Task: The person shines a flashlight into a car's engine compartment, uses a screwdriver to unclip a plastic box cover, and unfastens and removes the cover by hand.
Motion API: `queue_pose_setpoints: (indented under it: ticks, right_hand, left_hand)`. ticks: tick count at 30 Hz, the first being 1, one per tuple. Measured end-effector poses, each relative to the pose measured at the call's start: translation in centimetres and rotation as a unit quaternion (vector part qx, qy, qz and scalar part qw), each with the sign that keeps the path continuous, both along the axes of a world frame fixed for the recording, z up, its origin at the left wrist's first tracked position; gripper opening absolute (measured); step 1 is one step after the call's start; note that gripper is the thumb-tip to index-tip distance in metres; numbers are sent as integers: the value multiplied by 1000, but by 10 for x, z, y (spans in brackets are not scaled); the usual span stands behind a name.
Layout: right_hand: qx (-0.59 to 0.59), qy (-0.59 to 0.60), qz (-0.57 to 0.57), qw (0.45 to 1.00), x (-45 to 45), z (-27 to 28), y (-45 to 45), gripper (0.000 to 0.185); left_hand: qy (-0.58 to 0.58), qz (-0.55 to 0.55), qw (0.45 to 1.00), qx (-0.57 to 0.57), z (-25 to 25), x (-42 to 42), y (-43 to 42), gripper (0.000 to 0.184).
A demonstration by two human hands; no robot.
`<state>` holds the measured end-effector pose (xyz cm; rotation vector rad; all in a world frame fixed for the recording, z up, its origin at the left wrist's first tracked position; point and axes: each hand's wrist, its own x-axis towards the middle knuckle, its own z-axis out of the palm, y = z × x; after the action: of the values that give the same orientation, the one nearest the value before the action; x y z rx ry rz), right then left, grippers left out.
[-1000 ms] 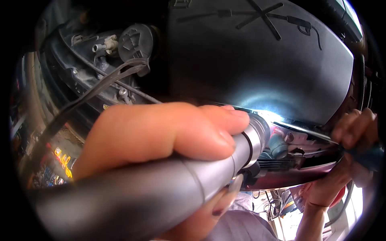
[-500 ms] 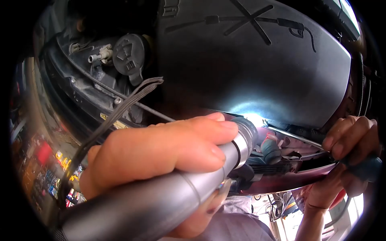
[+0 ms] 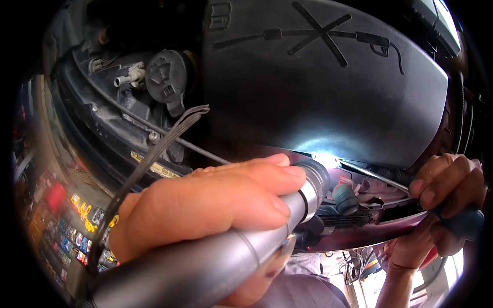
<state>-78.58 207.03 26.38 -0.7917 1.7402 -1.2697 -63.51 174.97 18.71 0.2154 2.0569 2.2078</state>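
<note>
My left hand (image 3: 205, 200) is wrapped round a grey metal flashlight (image 3: 205, 264), which runs up from the lower left. Its lit head throws a bright spot on the lower edge of a black plastic cover (image 3: 318, 92) with a crossed-out emblem moulded into it. At the right, my right hand (image 3: 452, 185) grips a screwdriver (image 3: 372, 175) with a dark blue handle and a thin metal shaft. The shaft points left into the glare under the cover's edge, and its tip is lost in the light. A dark strap (image 3: 154, 154) loops up behind my left hand.
A washer-fluid cap (image 3: 165, 76) and a pale hose fitting (image 3: 131, 75) sit at the upper left. Below the cover are a grey-green round part (image 3: 345, 197) and a dark red body panel (image 3: 359, 236). A thin rod (image 3: 200, 151) crosses behind my left hand. Colourful items (image 3: 79, 236) show at the lower left.
The view has shifted slightly, so the cover and engine bay sit a little lower. The flashlight and screwdriver stay in my hands, with the screwdriver's angle changed only slightly.
</note>
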Motion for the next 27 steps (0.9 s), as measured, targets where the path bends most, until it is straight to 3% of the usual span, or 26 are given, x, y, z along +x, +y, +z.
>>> queue_pose_setpoints:
  ticks: [6, 15, 18, 24, 27]
  right_hand:
    - [-40, -7, 7, 999, -1, -13, -4, 29]
    - [43, 33, -12, 998, 6, -6, -1, 25]
    - [-19, 20, 3, 1000, -3, -16, 4, 26]
    - [-46, 5, -97, 994, 7, -22, -12, 35]
    - [-22, -17, -149, 988, 15, -21, -21, 43]
  left_hand:
    - [70, 81, 994, 30, -26, 12, 12, 47]
    - [115, 27, 989, -91, -16, 3, -2, 47]
    - [101, 29, 991, -84, -11, 0, -2, 47]
    - [20, 63, 998, -20, 6, -7, -3, 47]
    - [-2, 110, 991, 71, -2, 1, 2, 51]
